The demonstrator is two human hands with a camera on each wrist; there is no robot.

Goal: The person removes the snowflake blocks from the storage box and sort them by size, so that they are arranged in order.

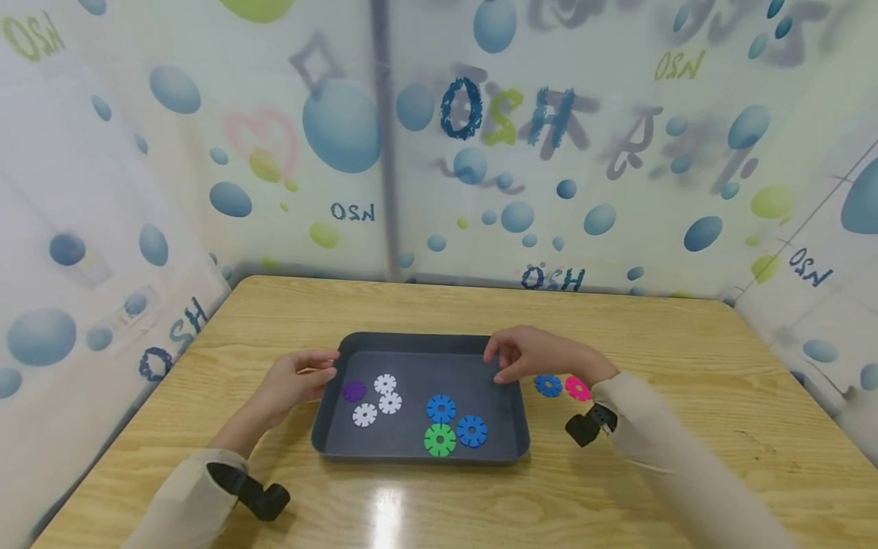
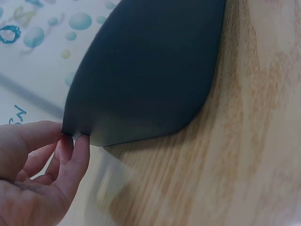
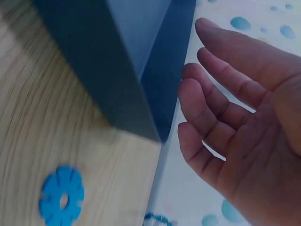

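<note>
A dark grey tray [image 1: 411, 366] lies on the table before me. My left hand [image 1: 291, 381] pinches its left rim between thumb and fingers, close-up in the left wrist view. Over the tray's back right corner hovers my right hand [image 1: 535, 352], fingers loosely bent with nothing in them; the right wrist view shows a gap to the tray wall [image 3: 89, 61]. Notched plastic discs lie in the tray: a purple disc [image 1: 350, 394] and three white discs [image 1: 358, 418] at left, two blue discs [image 1: 464, 435] and a green disc [image 1: 430, 442] toward the front right.
To the right of the tray, a blue disc [image 1: 540, 386] and a pink disc [image 1: 571, 390] lie on the wooden table [image 1: 658, 343], beneath my right forearm. A patterned cloth wall [image 1: 439, 198] stands behind the table's far edge.
</note>
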